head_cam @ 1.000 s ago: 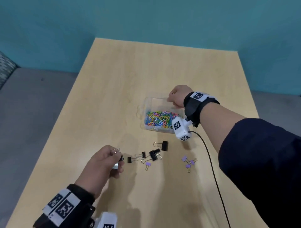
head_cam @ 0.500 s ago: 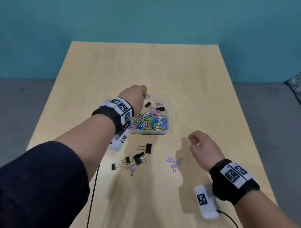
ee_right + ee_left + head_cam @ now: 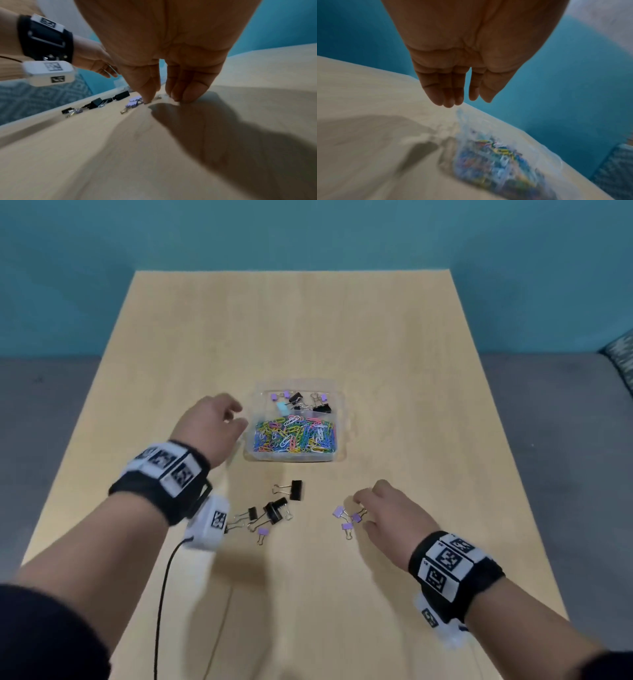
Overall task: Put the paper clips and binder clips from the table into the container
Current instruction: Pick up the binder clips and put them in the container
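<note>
A clear plastic container (image 3: 343, 419) sits mid-table, with coloured paper clips (image 3: 294, 434) in its near compartment and several binder clips (image 3: 301, 402) in the far one. It appears blurred in the left wrist view (image 3: 496, 155). My left hand (image 3: 236, 416) (image 3: 462, 102) hovers just left of the container, fingers straight and empty. Black binder clips (image 3: 277, 506) (image 3: 96, 103) lie in front of the container. Three small purple binder clips (image 3: 346, 518) (image 3: 133, 103) lie to their right. My right hand (image 3: 359, 508) (image 3: 163, 100) is down at the purple clips, thumb and fingers apart, tips on the table.
The light wooden table (image 3: 308, 320) stretches back to a teal wall. A black cable (image 3: 161, 594) trails from the left wrist camera across the near left of the table. Grey floor lies on both sides.
My left hand has let go of its binder clip over the container and drawn back to the left, now empty. My right hand has dropped down to the purple clips.
</note>
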`<action>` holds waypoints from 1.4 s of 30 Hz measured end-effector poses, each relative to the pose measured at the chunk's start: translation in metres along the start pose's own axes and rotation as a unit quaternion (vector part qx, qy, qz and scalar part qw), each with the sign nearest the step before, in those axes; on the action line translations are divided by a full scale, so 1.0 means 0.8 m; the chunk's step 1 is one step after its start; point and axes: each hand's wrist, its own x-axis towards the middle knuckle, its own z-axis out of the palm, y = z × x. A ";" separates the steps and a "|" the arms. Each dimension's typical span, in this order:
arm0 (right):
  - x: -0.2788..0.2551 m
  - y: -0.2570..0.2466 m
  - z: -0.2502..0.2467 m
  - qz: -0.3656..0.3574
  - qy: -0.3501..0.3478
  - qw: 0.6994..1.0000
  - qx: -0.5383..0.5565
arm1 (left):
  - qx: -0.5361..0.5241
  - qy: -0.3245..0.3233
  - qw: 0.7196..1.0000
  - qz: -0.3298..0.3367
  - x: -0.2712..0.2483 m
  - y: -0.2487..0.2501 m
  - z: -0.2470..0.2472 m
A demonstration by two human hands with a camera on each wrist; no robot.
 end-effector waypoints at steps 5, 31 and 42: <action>0.017 0.000 0.008 -0.053 -0.016 0.996 -0.070 | 0.026 -0.092 0.992 -0.082 -0.094 -0.055 0.014; -0.007 -0.049 0.012 0.236 0.061 0.915 0.321 | -0.392 -0.051 0.874 -0.283 -0.167 -0.053 0.051; 0.004 -0.069 0.019 0.158 -0.015 0.985 0.064 | 0.085 -0.119 0.987 -0.065 -0.135 -0.007 0.074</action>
